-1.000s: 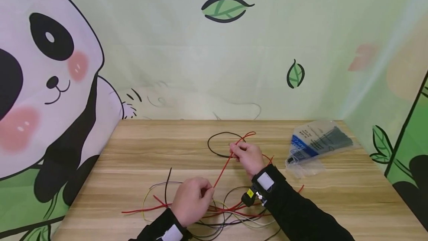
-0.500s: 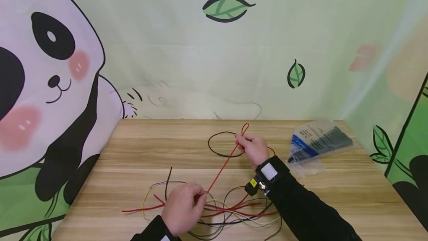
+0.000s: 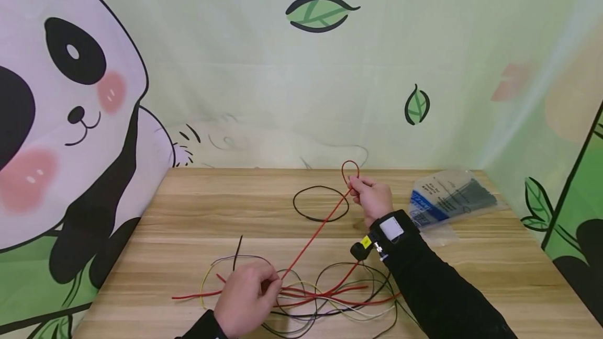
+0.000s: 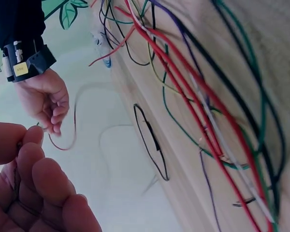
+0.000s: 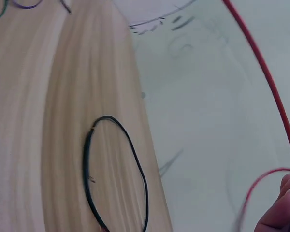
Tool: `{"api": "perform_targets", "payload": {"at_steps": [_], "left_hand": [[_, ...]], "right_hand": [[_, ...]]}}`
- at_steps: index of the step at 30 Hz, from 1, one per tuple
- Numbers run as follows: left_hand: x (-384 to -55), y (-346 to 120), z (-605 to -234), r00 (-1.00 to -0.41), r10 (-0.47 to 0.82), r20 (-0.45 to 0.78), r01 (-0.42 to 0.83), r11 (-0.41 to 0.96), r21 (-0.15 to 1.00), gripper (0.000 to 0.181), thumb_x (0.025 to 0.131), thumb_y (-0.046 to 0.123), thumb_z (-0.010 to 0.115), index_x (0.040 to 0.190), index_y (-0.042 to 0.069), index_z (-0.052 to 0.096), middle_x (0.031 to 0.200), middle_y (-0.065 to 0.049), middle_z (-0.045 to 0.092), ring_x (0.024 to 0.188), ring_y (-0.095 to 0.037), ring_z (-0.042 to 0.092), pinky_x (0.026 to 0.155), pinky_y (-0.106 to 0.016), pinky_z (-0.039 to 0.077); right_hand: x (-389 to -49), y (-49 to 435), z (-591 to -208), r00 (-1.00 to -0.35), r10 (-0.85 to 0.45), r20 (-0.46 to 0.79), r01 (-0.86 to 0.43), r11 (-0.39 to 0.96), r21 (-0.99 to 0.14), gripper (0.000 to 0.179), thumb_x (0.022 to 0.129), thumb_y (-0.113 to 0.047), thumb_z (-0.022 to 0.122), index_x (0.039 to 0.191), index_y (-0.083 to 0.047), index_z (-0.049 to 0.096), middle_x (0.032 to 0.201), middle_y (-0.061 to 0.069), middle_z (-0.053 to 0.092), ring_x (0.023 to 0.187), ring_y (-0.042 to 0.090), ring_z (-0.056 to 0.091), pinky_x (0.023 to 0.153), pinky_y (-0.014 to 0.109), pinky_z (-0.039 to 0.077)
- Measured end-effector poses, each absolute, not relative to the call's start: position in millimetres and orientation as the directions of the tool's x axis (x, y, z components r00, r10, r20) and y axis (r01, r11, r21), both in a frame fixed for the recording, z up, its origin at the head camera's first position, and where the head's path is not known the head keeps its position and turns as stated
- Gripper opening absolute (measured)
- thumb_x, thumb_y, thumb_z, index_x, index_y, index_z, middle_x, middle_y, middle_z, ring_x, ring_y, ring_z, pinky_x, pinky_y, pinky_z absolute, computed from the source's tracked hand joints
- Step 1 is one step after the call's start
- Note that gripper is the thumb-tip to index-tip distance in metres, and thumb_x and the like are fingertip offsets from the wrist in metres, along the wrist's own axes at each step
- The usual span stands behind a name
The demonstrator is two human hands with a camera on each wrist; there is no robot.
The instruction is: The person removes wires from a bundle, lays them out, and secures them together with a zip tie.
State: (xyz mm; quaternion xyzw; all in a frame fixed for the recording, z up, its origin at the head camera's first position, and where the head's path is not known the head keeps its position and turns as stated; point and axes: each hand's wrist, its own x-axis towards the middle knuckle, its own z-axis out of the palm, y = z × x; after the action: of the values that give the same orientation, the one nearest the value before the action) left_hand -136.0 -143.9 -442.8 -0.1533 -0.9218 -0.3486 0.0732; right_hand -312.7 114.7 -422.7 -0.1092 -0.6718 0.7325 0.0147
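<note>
Wire (image 3: pixel 316 234), thin, smooth and red, is being pinched by thumb and forefinger of the left hand (image 3: pixel 248 297), low over a tangle of curving coloured wires (image 3: pixel 321 295). Above the wood-grained table (image 3: pixel 202 208) it is being held straight, across a round black loop (image 5: pixel 85 166), and pinched below a rounded bend by the extended right hand (image 3: pixel 373 199). A creased clear-plastic bag (image 3: pixel 449 198) is being partly hidden by a black wristband (image 3: pixel 405 224).

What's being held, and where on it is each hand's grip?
A red wire: the left hand pinches the near end of its straight stretch, the right hand the far end, at the base of the loop.
</note>
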Motion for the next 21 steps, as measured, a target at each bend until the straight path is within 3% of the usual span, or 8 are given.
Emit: {"api": "perform_targets", "payload": {"at_steps": [3,5,10,21], "left_hand": [[-134,-149,-445,-0.945,0.238,0.223,0.326,0.698,0.638,0.026,0.085,0.008,0.073,0.068,0.022,0.062,0.065,0.018,0.047,0.060,0.006,0.040,0.058,-0.016,0.035],[-132,-152,-446,-0.950,0.238,0.204,0.313,0.693,0.649,0.025,0.086,0.007,0.073,0.068,0.022,0.062,0.065,0.017,0.047,0.060,0.005,0.040,0.058,-0.016,0.035],[-130,-157,-447,-0.957,0.244,0.158,0.285,0.676,0.680,0.024,0.088,0.008,0.072,0.071,0.022,0.064,0.067,0.016,0.050,0.060,0.005,0.041,0.058,-0.017,0.036],[-135,-179,-449,-0.973,0.208,0.105,0.220,0.676,0.703,0.022,0.087,0.006,0.071,0.071,0.020,0.066,0.066,0.014,0.054,0.060,0.004,0.044,0.058,-0.018,0.038]], "right_hand": [[-317,127,-421,-0.966,0.191,-0.172,0.136,-0.190,-0.972,0.013,0.099,-0.013,0.063,0.092,-0.008,0.073,0.071,-0.008,0.067,0.061,0.001,0.057,0.059,0.013,0.048],[-319,135,-419,-0.962,0.195,-0.194,0.147,-0.229,-0.962,0.017,0.099,-0.012,0.062,0.084,-0.014,0.071,0.070,-0.009,0.067,0.060,0.001,0.056,0.059,0.013,0.048],[-321,154,-414,-0.958,0.158,-0.240,0.187,-0.290,-0.939,0.025,0.102,-0.014,0.057,0.081,-0.021,0.068,0.071,-0.011,0.066,0.062,0.000,0.054,0.062,0.011,0.046],[-322,191,-403,-0.932,-0.040,-0.359,0.316,-0.575,-0.755,0.032,0.106,-0.016,0.048,0.083,-0.014,0.072,0.077,-0.005,0.065,0.062,0.000,0.055,0.061,0.011,0.046]]}}
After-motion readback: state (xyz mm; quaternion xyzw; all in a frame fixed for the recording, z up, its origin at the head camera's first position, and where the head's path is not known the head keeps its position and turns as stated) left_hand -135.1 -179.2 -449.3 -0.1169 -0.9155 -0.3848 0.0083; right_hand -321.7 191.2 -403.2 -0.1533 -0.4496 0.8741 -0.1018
